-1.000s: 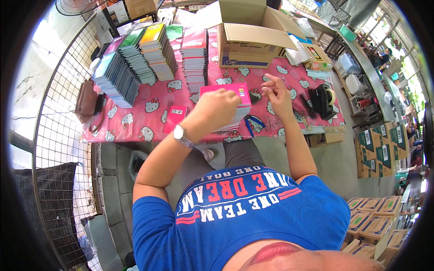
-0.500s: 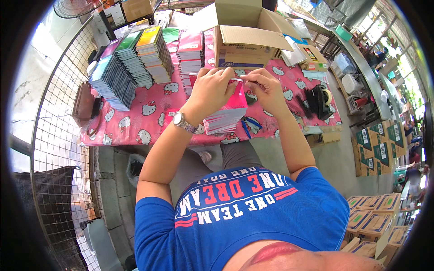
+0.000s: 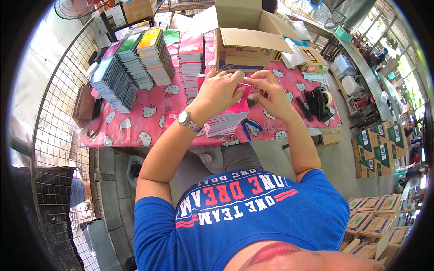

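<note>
Two bare hands meet at the centre of the frame, above a stack of pink-covered notebooks point(image 3: 226, 124). The left hand point(image 3: 216, 92) arches over the stack's upper left part, its fingers curled and seemingly pinched on the narrow white edge of a pink notebook point(image 3: 245, 85) — the rest of which is mostly hidden by the hand. The right hand point(image 3: 274, 97) reaches in from the other side, fingers bent toward that same edge, close to what looks like a dark wire spiral point(image 3: 255, 89); whether they grip it, I cannot tell.

That edge bridges the gap between the two sets of fingertips — its visible length runs across the frame, dipping slightly to the right. It lies to the right of the left fingers and to the left of the right ones, with neither hand clearly nearer. The stack sits just below, mostly under the left hand.

Blue-handled pliers point(image 3: 247, 131) rest on the cat-print tablecloth point(image 3: 149, 109), just right of the stack and below the right hand. An open cardboard carton point(image 3: 248, 52) stands at upper centre, a black tape dispenser point(image 3: 323, 103) at centre right, and a blue-covered notebook stack point(image 3: 113, 86) at upper left.
</note>
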{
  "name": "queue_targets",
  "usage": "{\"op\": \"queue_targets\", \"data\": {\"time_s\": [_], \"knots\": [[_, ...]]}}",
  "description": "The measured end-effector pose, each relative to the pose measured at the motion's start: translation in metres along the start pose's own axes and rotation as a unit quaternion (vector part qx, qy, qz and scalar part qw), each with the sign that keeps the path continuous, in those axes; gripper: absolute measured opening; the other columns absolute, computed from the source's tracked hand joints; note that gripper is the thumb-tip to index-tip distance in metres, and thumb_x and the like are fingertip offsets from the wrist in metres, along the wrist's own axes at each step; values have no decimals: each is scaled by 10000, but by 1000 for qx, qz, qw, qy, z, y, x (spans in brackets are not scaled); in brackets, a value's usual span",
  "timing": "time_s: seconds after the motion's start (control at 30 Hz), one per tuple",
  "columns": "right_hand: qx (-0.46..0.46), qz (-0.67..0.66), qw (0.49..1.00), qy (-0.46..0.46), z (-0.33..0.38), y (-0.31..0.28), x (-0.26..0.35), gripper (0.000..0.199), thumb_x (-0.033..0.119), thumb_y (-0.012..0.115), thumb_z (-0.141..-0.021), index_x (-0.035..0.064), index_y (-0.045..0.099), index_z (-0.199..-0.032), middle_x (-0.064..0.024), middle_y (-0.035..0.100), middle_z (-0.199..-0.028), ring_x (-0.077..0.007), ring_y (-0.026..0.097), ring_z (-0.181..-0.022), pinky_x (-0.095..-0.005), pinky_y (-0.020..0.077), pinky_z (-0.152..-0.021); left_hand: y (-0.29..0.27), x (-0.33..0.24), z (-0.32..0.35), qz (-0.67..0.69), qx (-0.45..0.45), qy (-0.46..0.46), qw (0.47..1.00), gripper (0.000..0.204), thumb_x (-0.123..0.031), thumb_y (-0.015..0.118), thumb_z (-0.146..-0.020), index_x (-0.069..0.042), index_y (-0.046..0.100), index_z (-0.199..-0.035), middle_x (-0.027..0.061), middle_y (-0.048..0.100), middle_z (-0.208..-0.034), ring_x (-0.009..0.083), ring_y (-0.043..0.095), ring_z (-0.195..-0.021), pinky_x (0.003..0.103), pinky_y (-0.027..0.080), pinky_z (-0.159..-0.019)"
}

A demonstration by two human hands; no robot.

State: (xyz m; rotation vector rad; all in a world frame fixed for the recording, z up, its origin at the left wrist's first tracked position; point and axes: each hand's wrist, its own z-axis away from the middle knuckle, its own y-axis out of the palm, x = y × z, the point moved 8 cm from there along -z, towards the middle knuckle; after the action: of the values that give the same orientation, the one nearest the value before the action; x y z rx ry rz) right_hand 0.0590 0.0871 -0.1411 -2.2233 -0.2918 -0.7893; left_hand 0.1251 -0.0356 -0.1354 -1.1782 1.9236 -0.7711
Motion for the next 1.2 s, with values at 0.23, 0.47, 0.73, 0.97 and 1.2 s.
{"op": "queue_targets", "data": {"time_s": [0.23,0.47,0.73,0.97,1.2], "knots": [[90,-134,982,97,12,3,-28,396,49,667,-901,86,643,-1294,-43,508,-881,-128,537,-802,-264,465,-687,0,-2,6,25,11,-6,1000,188,-227,625,-921,-84,546,-1014,108,681,-876,290,647,-877,417,424,-882],[68,-61,979,180,11,-10,4,449,97,655,-913,82,555,-1350,-95,613,-893,-133,596,-744,-293,489,-703,-2,-25,9,-39,-2,15,999,265,-114,602,-865,-106,553,-1125,94,681,-987,271,629,-961,446,414,-946],[126,-246,946,168,-12,2,-30,351,141,589,-961,26,553,-1291,-129,664,-798,-197,693,-804,-342,553,-703,6,-13,14,-51,30,-14,998,312,-67,575,-840,-125,551,-1145,84,674,-993,270,630,-1002,466,394,-1003],[64,435,826,353,62,117,-296,425,356,488,-962,67,548,-1268,-210,639,-1199,-405,617,-1104,-527,537,-833,14,-8,12,-38,91,-21,995,309,-34,542,-861,-146,559,-1148,67,604,-1154,266,512,-1248,757,160,-1086],[296,318,833,343,41,83,-297,643,462,568,-808,101,560,-1340,-228,630,-1255,-430,603,-1141,-460,476,-1001,10,4,17,-81,35,-113,990,343,-204,660,-858,-158,583,-1189,77,528,-1262,309,436,-1298,752,293,-1007]]}}
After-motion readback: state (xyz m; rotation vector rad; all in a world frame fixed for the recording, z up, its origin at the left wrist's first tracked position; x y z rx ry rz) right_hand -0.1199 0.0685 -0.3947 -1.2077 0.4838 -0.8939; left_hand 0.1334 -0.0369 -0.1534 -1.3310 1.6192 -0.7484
